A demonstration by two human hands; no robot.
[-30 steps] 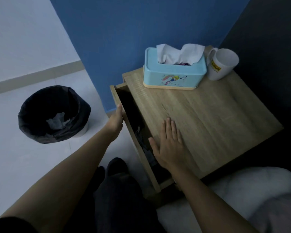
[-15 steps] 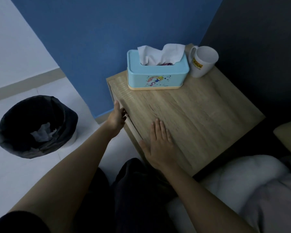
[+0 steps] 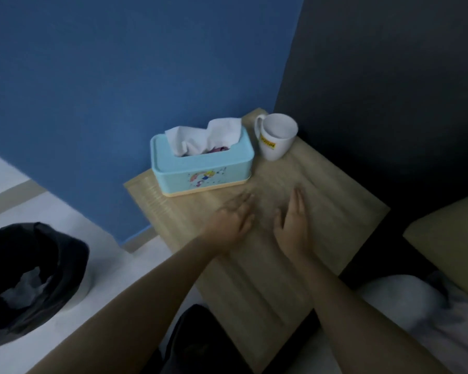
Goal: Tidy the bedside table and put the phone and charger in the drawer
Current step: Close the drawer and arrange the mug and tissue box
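Head view: both hands lie over the wooden bedside table [image 3: 335,211], side by side and near each other without touching. The left hand [image 3: 234,218] is flat, fingers extended and blurred, holding nothing. The right hand [image 3: 292,224] is likewise spread flat, fingers together pointing away from the person, holding nothing. Beyond the left hand's fingertips stands a light blue tissue box [image 3: 203,168] with white tissue protruding from its top. Beyond the right hand, just beside the box, stands a white mug [image 3: 277,136] with a yellow label. Phone, charger and drawer cannot be seen. Well to the left of the left forearm, on the floor, stands a black-lined waste bin [image 3: 30,282].
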